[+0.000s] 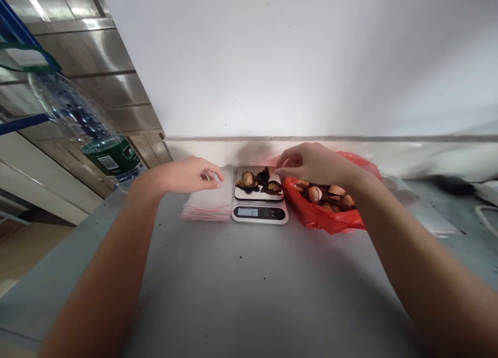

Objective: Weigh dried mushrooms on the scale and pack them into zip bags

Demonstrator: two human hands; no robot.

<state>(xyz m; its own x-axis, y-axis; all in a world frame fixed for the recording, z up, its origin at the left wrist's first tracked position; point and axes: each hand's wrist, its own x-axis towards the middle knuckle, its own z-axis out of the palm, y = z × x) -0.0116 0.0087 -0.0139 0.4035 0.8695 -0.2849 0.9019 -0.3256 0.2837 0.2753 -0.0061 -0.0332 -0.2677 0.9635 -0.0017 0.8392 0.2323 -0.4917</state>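
A small white kitchen scale (pixel 260 216) stands by the wall, its display showing what looks like 8.9 or 89. On its plate lie several dried, curled pieces (pixel 247 179), brown and blackish; I cannot tell their kind. My left hand (pixel 192 174) hovers over a stack of clear zip bags (pixel 206 212) left of the scale, fingers loosely bent and holding nothing. Between the scale and an open red plastic bag (pixel 324 224) is my right hand (pixel 305 163). Its fingers are curved and apart, fingertips near the plate's right edge, with nothing visible in them. Similar brown pieces (pixel 316 194) fill the red bag.
A large clear plastic bottle (pixel 111 155) with a green label stands at the left edge of the grey table (pixel 249 295). Behind rises a white wall (pixel 272 62). More clear plastic bags (pixel 431 212) lie at right, beside a black item (pixel 453 184). Dark crumbs dot the tabletop.
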